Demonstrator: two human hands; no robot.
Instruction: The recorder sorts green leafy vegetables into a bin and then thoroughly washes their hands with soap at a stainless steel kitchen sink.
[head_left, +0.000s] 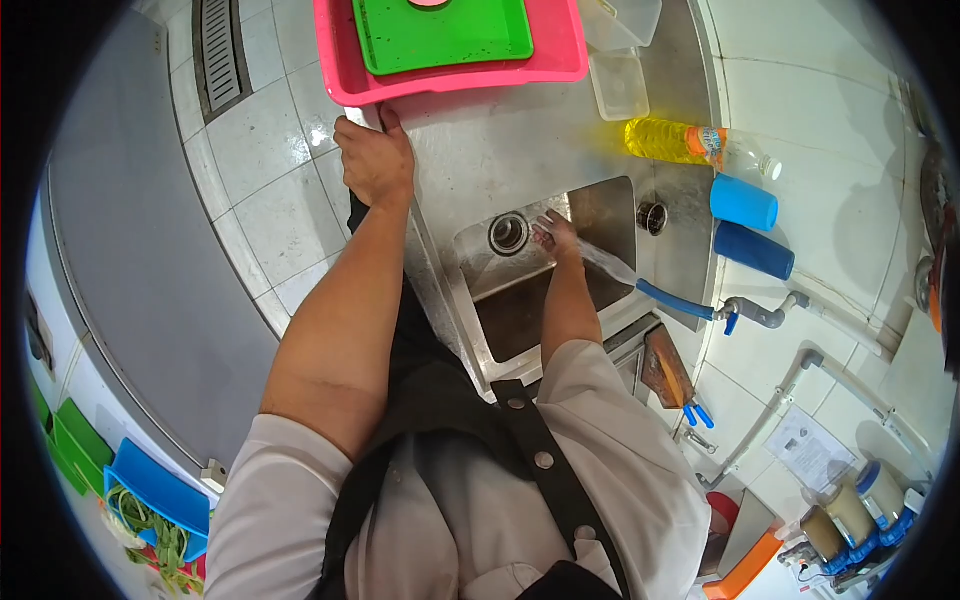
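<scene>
My left hand (377, 159) grips the front edge of the stainless steel counter (480, 142), thumb on top, just below the rim of a pink plastic basin (450, 86). In the steel sink (495, 274), my right hand (556, 234) holds nothing and has its fingers apart. Water (604, 262) from a blue hose (675, 300) pours over that hand. The sink's round drain (509, 233) lies just left of my right fingertips. Inside the basin rests a green tray (450, 45) with dark specks on it.
Along the wall lie a yellow liquid bottle (667, 141), a light blue cup (744, 202) and a dark blue cup (754, 250). A clear container (620, 86) stands beside the basin. Blue-handled knives (697, 415) hang by the tap (729, 319). A floor drain grate (221, 56) is at left.
</scene>
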